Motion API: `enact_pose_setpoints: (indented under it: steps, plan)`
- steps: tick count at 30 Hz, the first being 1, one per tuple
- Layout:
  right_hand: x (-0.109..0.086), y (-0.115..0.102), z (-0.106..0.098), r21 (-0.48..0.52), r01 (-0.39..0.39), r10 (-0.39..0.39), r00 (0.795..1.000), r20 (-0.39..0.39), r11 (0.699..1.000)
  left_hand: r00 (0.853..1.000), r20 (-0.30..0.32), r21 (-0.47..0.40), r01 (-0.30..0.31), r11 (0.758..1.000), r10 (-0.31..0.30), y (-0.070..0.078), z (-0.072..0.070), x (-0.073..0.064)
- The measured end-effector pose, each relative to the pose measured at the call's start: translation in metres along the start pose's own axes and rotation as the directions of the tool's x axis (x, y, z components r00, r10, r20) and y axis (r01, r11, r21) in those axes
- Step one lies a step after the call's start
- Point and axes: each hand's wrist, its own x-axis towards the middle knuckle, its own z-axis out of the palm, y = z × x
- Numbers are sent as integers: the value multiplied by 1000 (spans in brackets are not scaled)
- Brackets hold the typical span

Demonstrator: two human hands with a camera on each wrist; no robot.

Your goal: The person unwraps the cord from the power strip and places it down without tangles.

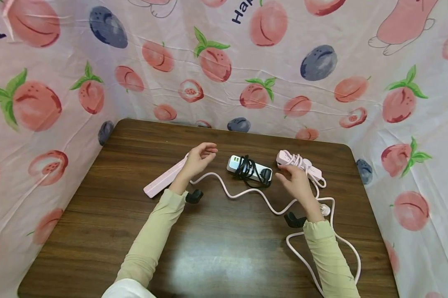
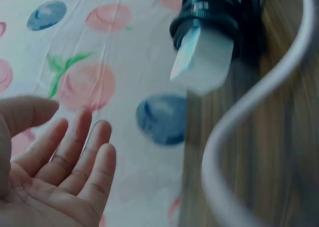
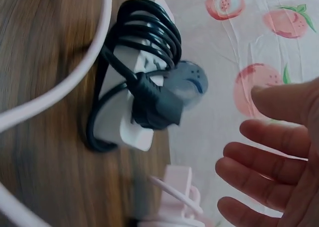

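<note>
Fingers relaxed and holding nothing, my left hand [image 1: 196, 162] hovers by the far end of a pink power strip [image 1: 164, 179] lying on the table at left. My right hand [image 1: 295, 184], also holding nothing, hangs near a second pink power strip [image 1: 283, 157] with its pale cord wound round it. Between the hands lies a white power strip [image 1: 232, 164] with a black cord [image 1: 246, 167] coiled about it. Its black plug [image 3: 157, 107] shows in the right wrist view. In the left wrist view, the fingers [image 2: 75, 132] are spread slightly apart.
A long pale pink cable [image 1: 242, 193] winds across the brown table [image 1: 97, 207] from the left strip to the right side, where it loops under the right forearm. A white plug [image 1: 325, 210] lies beside that arm. Fruit-print cloth [image 1: 209, 95] hangs behind and at both sides.
</note>
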Motion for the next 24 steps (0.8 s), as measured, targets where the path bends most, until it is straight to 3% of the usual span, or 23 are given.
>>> enact_pose_setpoints:
  steps: [4,6,9,10,13,17,20,22,24]
  plan:
    - [5,-1,12,37,-18,19,1000,-17,999,995,29,-55,100,993,-98,2,14,11]
    - [8,-2,16,64,-38,39,999,-15,997,987,63,-26,147,989,-145,-3,20,17]
    - [10,-1,22,74,-71,72,997,-18,995,977,135,36,160,986,-164,-30,28,28]
    - [12,-1,24,72,-84,85,996,-20,994,975,157,70,145,987,-155,-37,31,31]
    - [14,-1,29,45,-119,120,993,-19,992,972,212,169,60,984,-96,-92,39,49]
    - [14,-2,33,16,-173,173,985,18,985,956,278,348,-16,937,-87,-169,51,76]
    - [14,-1,36,5,-202,202,978,47,979,953,290,441,-52,896,-87,-195,61,86]
    - [14,-1,38,-4,-213,212,976,57,977,951,300,474,-79,877,-76,-200,66,90]
    - [13,0,39,-9,-217,217,974,59,976,952,306,499,-142,855,-21,-198,69,90]
